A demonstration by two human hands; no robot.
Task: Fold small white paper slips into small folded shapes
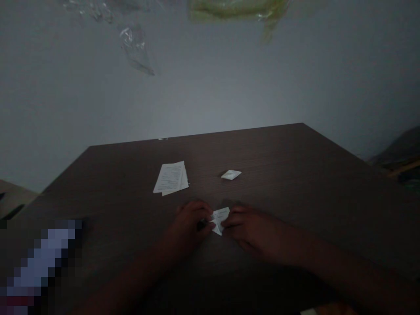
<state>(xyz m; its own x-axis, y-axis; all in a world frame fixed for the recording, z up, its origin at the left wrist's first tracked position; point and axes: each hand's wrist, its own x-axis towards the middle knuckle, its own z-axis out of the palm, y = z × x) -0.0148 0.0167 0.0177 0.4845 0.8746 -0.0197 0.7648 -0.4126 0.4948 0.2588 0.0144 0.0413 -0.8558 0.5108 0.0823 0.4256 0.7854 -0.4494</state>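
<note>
Between my hands, low over the brown table, is a small folded piece of printed paper (pixel 220 217) with a pointed lower end. My left hand (pixel 193 222) grips its left side, fingers curled and thumb near the lower part. On the opposite side, my right hand (pixel 246 227) pinches the paper's right edge. Beyond them lies a small folded paper boat-like diamond (pixel 231 175), touched by neither hand. Farther left rests a little stack of printed paper sheets (pixel 171 178), overlapping unevenly. My fingers hide parts of the held paper's edges.
The dark brown table (pixel 131 157) reaches back to a pale wall (pixel 229 87). A blurred-out, pixelated object (pixel 42 262) lies at the left front. Clear plastic (pixel 136 50) and a yellow wrapper (pixel 236 11) hang on the wall above. Dark items (pixel 405 168) stand beyond the table's right edge.
</note>
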